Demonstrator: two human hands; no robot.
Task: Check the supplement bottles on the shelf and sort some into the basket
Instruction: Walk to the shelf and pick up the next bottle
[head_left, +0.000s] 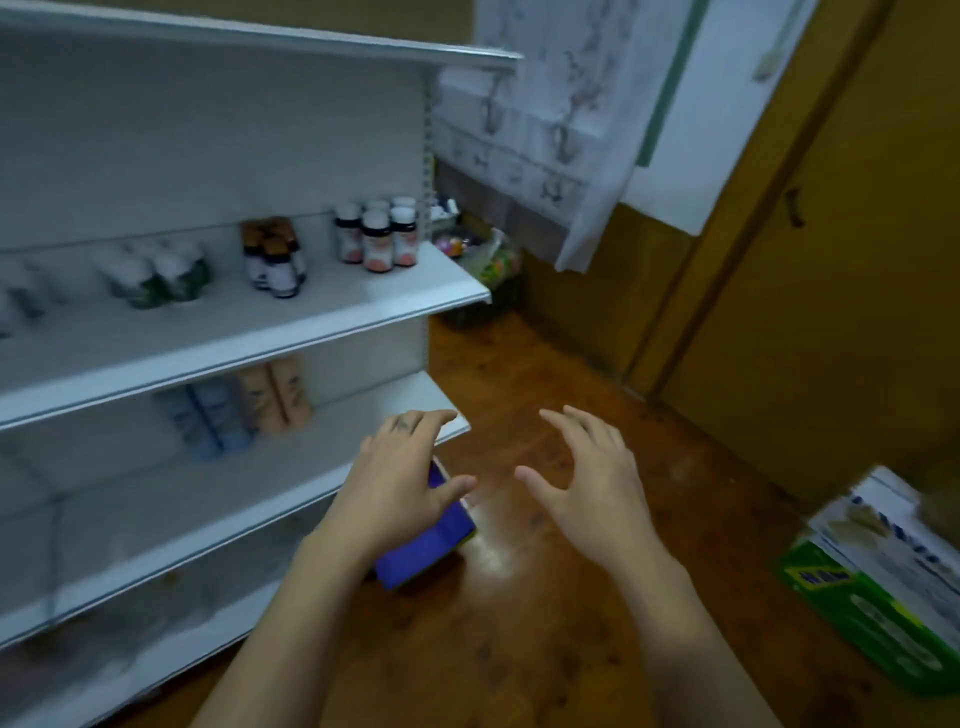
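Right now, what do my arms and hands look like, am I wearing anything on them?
Nothing worn shows. The left forearm and right forearm are bare, no sleeves in view. The left hand and right hand have no gloves, watch or bracelet. One left finger carries a small dark mark, too blurred to identify.

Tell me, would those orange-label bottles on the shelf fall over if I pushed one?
Probably a bit tippy: the orange-label bottles stand upright and look taller than wide. They are packed close together, so one pushed could knock its neighbours. They look rigid and smooth, so maybe slippery; the blur hides their material.
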